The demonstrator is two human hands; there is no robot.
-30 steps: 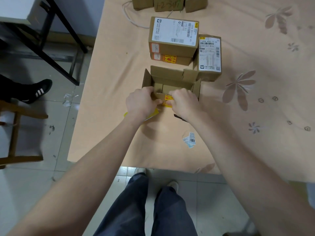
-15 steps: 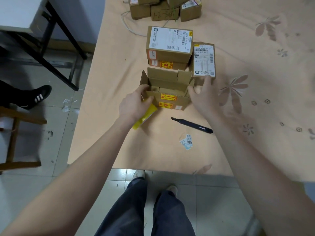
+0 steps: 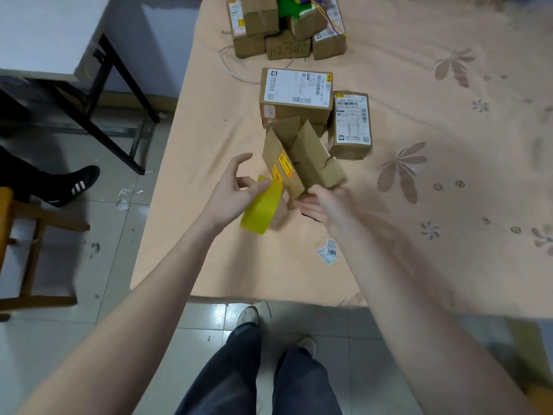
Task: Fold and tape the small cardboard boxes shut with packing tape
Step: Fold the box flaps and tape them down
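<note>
Cardboard box (image 3: 302, 163) is lifted and tilted over the tablecloth (image 3: 419, 235), with its flaps open; it sits just beyond the fingertips of the right hand (image 3: 324, 206), which holds its near lower corner from below, though how far those fingers curl I cannot tell. Left hand (image 3: 232, 190) is just beside the box, its thumb pinching the roll of yellow tape (image 3: 261, 206) while the other fingers stay spread and half bent, touching nothing. Closed parcels (image 3: 299, 97) stand further away, past the box. I think the risk is the one-handed hold: the box may slip or turn, and the flaps may spring open again before tape reaches them. Also the loosely pinched roll may drop
</note>
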